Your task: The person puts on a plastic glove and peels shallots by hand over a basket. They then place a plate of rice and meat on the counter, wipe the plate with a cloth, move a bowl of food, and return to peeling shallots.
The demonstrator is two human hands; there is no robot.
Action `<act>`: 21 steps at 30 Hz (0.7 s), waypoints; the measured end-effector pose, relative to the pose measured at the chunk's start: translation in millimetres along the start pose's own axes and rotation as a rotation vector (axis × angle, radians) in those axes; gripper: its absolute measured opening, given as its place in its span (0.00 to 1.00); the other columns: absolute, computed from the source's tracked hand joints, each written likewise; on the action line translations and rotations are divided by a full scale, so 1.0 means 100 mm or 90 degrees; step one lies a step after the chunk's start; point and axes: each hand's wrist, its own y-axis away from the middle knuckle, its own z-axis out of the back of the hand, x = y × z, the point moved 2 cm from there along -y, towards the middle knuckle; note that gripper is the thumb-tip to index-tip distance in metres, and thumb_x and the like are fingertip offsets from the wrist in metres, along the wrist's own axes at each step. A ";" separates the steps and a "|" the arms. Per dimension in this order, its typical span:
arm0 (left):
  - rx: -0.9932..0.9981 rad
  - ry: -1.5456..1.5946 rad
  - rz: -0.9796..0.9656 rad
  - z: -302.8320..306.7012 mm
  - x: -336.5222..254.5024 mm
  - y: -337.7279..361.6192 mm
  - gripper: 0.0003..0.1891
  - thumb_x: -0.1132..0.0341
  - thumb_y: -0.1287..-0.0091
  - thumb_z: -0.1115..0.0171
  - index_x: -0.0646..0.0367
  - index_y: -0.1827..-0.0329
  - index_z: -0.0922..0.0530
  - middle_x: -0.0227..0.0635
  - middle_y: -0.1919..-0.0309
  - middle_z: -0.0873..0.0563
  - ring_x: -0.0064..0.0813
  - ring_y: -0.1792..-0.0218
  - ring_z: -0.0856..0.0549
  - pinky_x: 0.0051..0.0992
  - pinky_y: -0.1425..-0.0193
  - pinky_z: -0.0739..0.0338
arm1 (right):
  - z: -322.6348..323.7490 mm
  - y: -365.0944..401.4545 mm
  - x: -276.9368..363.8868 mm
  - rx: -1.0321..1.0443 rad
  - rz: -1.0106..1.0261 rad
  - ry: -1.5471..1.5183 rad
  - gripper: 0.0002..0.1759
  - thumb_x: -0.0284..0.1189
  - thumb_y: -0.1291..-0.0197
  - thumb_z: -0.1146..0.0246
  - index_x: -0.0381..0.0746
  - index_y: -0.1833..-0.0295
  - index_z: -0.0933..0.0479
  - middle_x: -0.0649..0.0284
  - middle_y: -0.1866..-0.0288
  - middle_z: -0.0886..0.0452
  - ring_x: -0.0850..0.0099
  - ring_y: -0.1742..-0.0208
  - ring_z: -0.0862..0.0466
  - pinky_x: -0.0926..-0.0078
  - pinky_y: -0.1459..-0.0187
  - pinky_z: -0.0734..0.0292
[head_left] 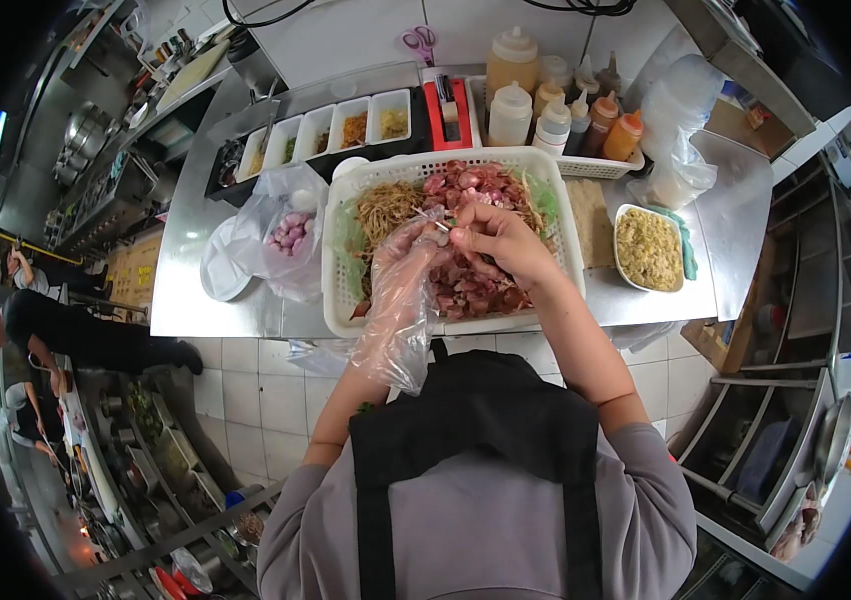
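My left hand (408, 248), in a loose clear plastic glove, is closed around a small pale piece that looks like a shallot, mostly hidden by the fingers. My right hand (506, 243) is bare and pinches a small knife, its short shiny blade (443, 226) against what the left hand holds. Both hands are over a white plastic basket (574, 235). In it lie reddish shallots (466, 182), a heap of dry roots and stalks (391, 205), and many loose purple-red skins (476, 290) on green plastic.
Left of the basket sit a bag of peeled shallots (289, 235) and white lids (221, 262). Behind are condiment tubs (355, 125), a red-framed box (448, 112) and sauce bottles (512, 112). A tub of yellowish chopped mix (649, 248) stands right. Other people (66, 330) are at far left.
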 end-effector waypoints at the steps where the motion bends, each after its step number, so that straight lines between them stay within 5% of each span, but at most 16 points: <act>1: -0.001 0.000 0.000 -0.01 -0.02 0.01 0.14 0.72 0.37 0.42 0.64 0.48 0.25 0.34 0.58 0.19 0.19 0.63 0.19 0.18 0.57 0.22 | -0.01 0.00 0.01 0.001 -0.001 0.000 0.07 0.29 0.40 0.38 0.39 0.66 0.29 0.70 0.81 0.30 0.86 0.87 0.37 0.86 0.86 0.48; 7: 0.019 0.004 0.010 -0.07 -0.13 0.07 0.14 0.73 0.37 0.42 0.64 0.48 0.24 0.33 0.56 0.19 0.21 0.57 0.19 0.21 0.53 0.21 | 0.04 -0.03 0.05 -0.023 -0.002 -0.049 0.08 0.31 0.40 0.38 0.40 0.66 0.29 0.72 0.82 0.30 0.86 0.87 0.37 0.86 0.86 0.48; 9: 0.034 0.029 -0.003 -0.02 -0.09 0.06 0.15 0.76 0.38 0.43 0.67 0.47 0.26 0.40 0.53 0.20 0.28 0.54 0.19 0.25 0.51 0.18 | 0.06 -0.05 0.06 -0.066 0.006 0.035 0.08 0.31 0.40 0.37 0.40 0.66 0.29 0.73 0.83 0.31 0.86 0.87 0.38 0.86 0.86 0.48; 16: 0.107 0.159 0.015 0.11 -0.02 -0.01 0.17 0.74 0.37 0.42 0.64 0.45 0.27 0.38 0.53 0.20 0.27 0.55 0.19 0.24 0.51 0.20 | 0.17 -0.04 0.10 -0.161 0.049 0.154 0.10 0.33 0.41 0.36 0.40 0.65 0.29 0.73 0.80 0.29 0.85 0.83 0.34 0.85 0.82 0.42; 18: 0.054 0.177 0.071 0.11 -0.06 0.00 0.20 0.74 0.37 0.42 0.64 0.41 0.29 0.39 0.53 0.20 0.29 0.55 0.19 0.23 0.51 0.20 | 0.23 -0.03 0.09 -0.211 0.054 0.337 0.13 0.33 0.42 0.36 0.36 0.58 0.26 0.65 0.71 0.21 0.77 0.71 0.23 0.79 0.68 0.29; 19: 0.054 0.177 0.071 0.08 -0.09 0.01 0.20 0.74 0.37 0.42 0.64 0.41 0.29 0.39 0.53 0.20 0.29 0.55 0.19 0.23 0.51 0.20 | 0.23 -0.03 0.06 -0.211 0.054 0.337 0.13 0.33 0.42 0.36 0.36 0.58 0.26 0.65 0.71 0.21 0.77 0.71 0.23 0.79 0.68 0.29; 21: 0.005 0.188 0.078 0.04 -0.12 0.02 0.22 0.74 0.37 0.41 0.63 0.39 0.31 0.38 0.53 0.20 0.27 0.56 0.18 0.21 0.53 0.20 | 0.16 -0.01 0.06 -0.223 0.182 0.419 0.19 0.34 0.42 0.37 0.35 0.48 0.26 0.57 0.55 0.19 0.67 0.54 0.21 0.72 0.51 0.29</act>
